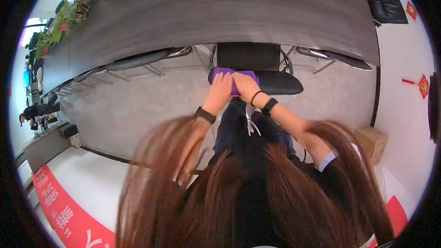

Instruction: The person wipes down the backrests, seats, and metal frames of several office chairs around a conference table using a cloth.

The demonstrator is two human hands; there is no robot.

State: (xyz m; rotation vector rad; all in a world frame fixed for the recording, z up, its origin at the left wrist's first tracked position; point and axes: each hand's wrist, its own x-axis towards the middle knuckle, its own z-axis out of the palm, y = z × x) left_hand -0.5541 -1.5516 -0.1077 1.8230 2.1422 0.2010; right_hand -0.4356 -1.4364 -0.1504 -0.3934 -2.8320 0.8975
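Your L hand (pixel 223 86) and R hand (pixel 245 84) are side by side on a purple cloth-like item (pixel 251 74), which shows beyond your fingertips and in the gap btwn your hands. L fingers: extended fwd, nearly together, slight gaps at most, lying on the purple. R fingers: bent over it, angled in twd your L fingers, close together; tips of the two hands touching or just beside each other, can't tell which. Thumbs mostly hidden, so can't tell if you're pinching the cloth or only pressing it. Purple item is over the L part of the blk chair seat (pixel 280 82); contact w/ seat unclear. Chair back (pixel 248 55) just past your fingertips, dk table (pixel 220 16) farther out. Behind your fingers: blk band (pixel 206 115) on L wrist, blk watch (pixel 269 106) + thin blk loop (pixel 256 97) on R. White strips (pixel 251 125) hang nearer you, below your R fingers.
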